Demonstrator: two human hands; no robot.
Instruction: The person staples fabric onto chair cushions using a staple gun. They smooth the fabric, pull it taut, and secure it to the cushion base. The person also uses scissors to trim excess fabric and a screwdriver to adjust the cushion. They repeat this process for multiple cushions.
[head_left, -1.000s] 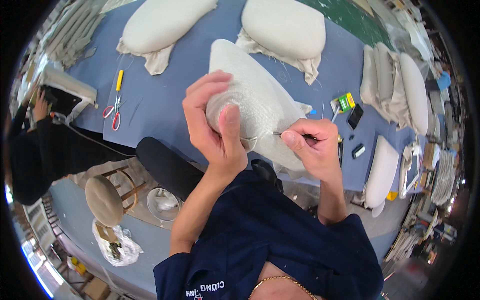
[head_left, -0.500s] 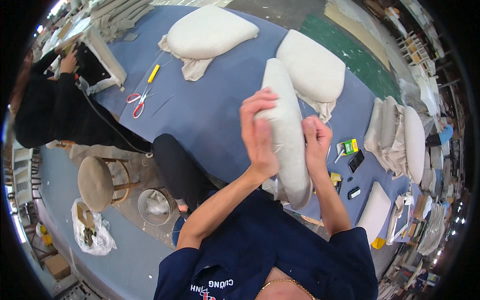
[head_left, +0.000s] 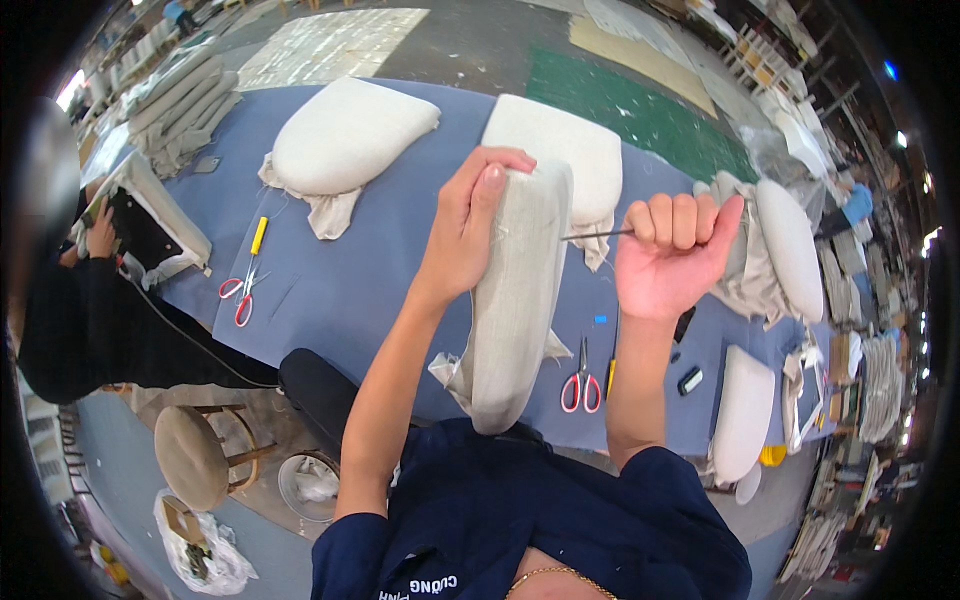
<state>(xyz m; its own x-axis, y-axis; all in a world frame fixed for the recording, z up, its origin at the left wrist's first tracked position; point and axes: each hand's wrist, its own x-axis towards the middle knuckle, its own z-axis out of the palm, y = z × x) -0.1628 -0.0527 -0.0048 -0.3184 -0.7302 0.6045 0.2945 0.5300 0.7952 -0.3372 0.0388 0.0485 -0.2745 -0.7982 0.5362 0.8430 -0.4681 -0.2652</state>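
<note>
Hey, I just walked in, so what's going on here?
A person is handling a pale fabric-covered cushion at a blue table. Their left hand grips its upper edge, and their right hand is closed around a thin metal tool. The tool points at the cushion's side; whether its tip goes in, I can't tell. Two other cushions lie farther back on the table, and red-handled scissors lie nearby.

The cushion [head_left: 520,300] looks matt woven cloth, the spike [head_left: 598,235] metal.
</note>
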